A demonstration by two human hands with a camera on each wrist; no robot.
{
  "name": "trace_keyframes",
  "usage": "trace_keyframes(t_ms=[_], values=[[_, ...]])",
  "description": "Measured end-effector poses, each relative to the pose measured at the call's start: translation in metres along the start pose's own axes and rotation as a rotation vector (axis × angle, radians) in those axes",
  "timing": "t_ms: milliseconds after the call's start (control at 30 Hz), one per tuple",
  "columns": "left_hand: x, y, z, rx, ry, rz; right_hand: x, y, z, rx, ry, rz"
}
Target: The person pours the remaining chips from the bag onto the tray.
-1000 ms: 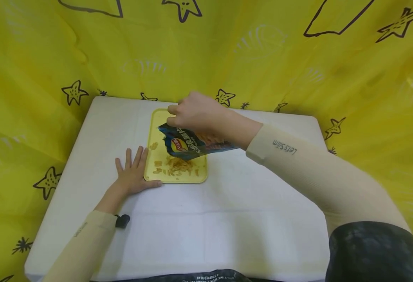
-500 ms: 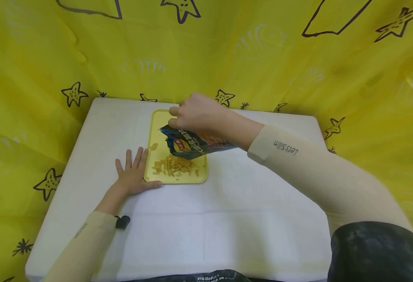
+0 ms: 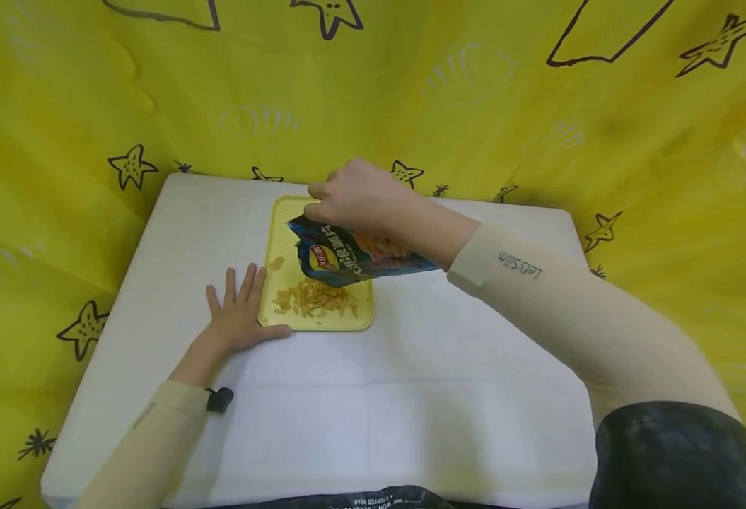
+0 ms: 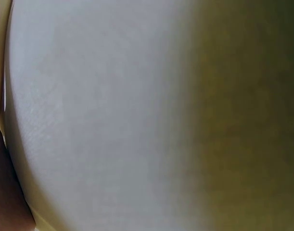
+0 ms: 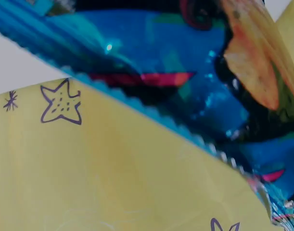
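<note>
My right hand [image 3: 360,198] grips a dark blue chip bag [image 3: 347,258] near its torn end, above the yellow tray [image 3: 281,219]. The bag lies tilted, its open mouth towards the left and the tray. Below it a heap of broken chips [image 3: 312,298] covers the tray's near half, partly hidden by the bag. My left hand [image 3: 235,322] rests with fingers spread at the tray's near left corner, thumb along the front rim. The right wrist view is filled by the shiny bag [image 5: 151,57]. A strip of my left hand [image 4: 7,192] shows in the left wrist view.
The tray stands on a white-covered table [image 3: 411,396], towards its far edge. A yellow curtain [image 3: 373,106] with drawn starfish hangs behind and at both sides. One chip piece [image 3: 276,264] lies apart at the tray's left.
The chip heap on the tray has grown and spread wider, mostly in the earlier half second. The right hand and bag shift only slightly; the left hand stays in place.
</note>
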State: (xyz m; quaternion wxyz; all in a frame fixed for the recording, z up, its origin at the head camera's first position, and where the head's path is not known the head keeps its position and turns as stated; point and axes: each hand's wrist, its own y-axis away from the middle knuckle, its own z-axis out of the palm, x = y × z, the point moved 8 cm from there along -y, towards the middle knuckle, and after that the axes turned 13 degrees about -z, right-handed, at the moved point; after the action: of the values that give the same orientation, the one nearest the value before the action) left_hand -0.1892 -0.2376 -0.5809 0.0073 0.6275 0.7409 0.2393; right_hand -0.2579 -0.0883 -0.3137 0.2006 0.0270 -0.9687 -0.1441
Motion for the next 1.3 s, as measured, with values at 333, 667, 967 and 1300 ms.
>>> trace_keyframes(t_ms=[333, 667, 967, 1300], values=[[0.0007, 0.0016, -0.0005, 0.004, 0.009, 0.0, -0.0025, -0.0012, 0.0057, -0.034, 0.018, -0.014], [-0.0012, 0.0006, 0.0006, 0.002, 0.003, -0.004, 0.0044, 0.0032, -0.0021, 0.01, 0.016, 0.026], [-0.0012, 0.0006, -0.0007, 0.005, 0.004, 0.001, 0.0019, 0.003, 0.0023, -0.003, 0.015, 0.004], [-0.0019, 0.0004, 0.0015, 0.007, 0.001, 0.001, 0.0033, 0.0037, 0.0001, 0.015, 0.017, 0.011]])
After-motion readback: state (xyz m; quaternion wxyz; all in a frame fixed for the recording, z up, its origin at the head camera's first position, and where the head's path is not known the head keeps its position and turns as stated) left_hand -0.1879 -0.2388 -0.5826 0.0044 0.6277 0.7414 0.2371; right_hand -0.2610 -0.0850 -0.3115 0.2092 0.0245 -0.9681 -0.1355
